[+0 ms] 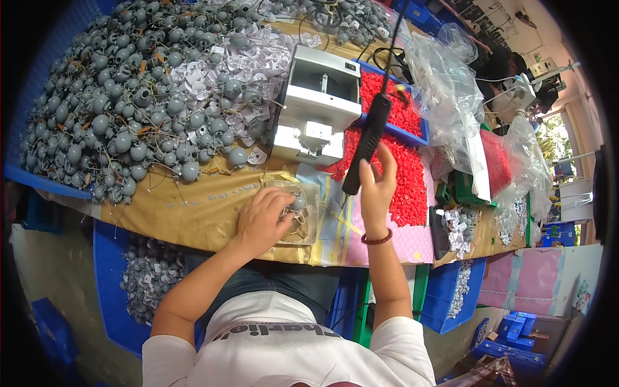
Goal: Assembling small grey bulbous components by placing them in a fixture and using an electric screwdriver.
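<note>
My left hand is closed over a grey ball-shaped plastic part, its fingertips and thumb against the side. That part sits in a clear, box-like fixture at the table's front edge; the fingers hide some of it. Beside my right hand a black electric screwdriver hangs tilted on its cord, tip toward the lower left. The right thumb and fingers are apart in a curve, over small red plastic pieces. Whether the thumb touches the screwdriver I cannot tell.
Grey ball-shaped parts with wires are heaped at the left, with white plastic pieces alongside. A silver machine stands behind the fixture. Blue trays hold red pieces. Clear plastic bags lie at the right.
</note>
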Action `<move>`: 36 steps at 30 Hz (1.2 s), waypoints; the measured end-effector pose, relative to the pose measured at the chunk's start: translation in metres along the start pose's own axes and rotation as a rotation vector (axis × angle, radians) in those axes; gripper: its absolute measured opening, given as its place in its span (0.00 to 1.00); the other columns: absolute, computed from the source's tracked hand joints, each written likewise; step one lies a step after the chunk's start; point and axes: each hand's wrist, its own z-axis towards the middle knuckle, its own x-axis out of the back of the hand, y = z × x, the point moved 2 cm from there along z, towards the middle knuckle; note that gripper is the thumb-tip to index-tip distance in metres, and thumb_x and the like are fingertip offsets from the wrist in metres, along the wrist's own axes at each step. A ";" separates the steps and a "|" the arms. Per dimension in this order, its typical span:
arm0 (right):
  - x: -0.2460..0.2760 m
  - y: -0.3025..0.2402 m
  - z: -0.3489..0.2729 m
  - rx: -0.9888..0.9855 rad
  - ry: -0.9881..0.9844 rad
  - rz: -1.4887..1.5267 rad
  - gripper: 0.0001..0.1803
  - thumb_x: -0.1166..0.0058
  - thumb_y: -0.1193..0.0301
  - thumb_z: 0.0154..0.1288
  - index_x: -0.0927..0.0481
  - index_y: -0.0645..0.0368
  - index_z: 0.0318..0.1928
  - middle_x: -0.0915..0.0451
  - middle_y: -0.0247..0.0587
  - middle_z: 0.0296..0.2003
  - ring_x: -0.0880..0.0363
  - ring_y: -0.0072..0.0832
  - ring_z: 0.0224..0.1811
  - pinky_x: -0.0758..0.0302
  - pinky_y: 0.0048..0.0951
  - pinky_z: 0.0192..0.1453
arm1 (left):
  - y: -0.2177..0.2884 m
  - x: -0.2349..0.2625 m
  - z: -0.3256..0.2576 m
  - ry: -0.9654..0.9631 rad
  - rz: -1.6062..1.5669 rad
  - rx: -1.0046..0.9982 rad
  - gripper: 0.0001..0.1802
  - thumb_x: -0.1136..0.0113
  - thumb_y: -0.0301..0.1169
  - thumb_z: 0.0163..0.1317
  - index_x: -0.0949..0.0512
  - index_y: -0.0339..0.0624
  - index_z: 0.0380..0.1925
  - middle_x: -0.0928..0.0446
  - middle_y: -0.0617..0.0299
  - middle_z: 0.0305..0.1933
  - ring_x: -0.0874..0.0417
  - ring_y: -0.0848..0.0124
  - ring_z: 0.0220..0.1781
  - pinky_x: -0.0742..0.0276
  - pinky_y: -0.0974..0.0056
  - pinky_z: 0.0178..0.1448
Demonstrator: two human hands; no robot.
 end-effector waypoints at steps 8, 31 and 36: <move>-0.051 -0.015 -0.062 -0.171 -0.523 0.124 0.07 0.42 0.75 0.73 0.18 0.65 0.48 0.15 0.42 0.33 0.17 0.25 0.33 0.21 0.27 0.41 | 0.001 -0.002 0.000 0.024 -0.011 -0.053 0.19 0.30 0.25 0.54 0.23 0.41 0.46 0.19 0.54 0.49 0.19 0.52 0.55 0.23 0.52 0.57; -0.064 -0.018 -0.053 -0.346 -0.505 0.394 0.13 0.53 0.66 0.82 0.24 0.66 0.48 0.16 0.41 0.31 0.16 0.22 0.32 0.21 0.22 0.37 | 0.001 0.008 -0.010 -0.032 -0.220 0.043 0.20 0.34 0.21 0.58 0.24 0.41 0.50 0.20 0.53 0.50 0.18 0.54 0.54 0.22 0.55 0.52; -0.017 0.005 -0.039 -0.383 -0.543 0.467 0.16 0.57 0.65 0.84 0.24 0.66 0.53 0.15 0.45 0.38 0.15 0.26 0.36 0.18 0.25 0.44 | 0.017 0.088 -0.031 -0.500 -0.285 0.070 0.21 0.38 0.22 0.60 0.24 0.44 0.55 0.23 0.51 0.51 0.19 0.52 0.54 0.21 0.53 0.54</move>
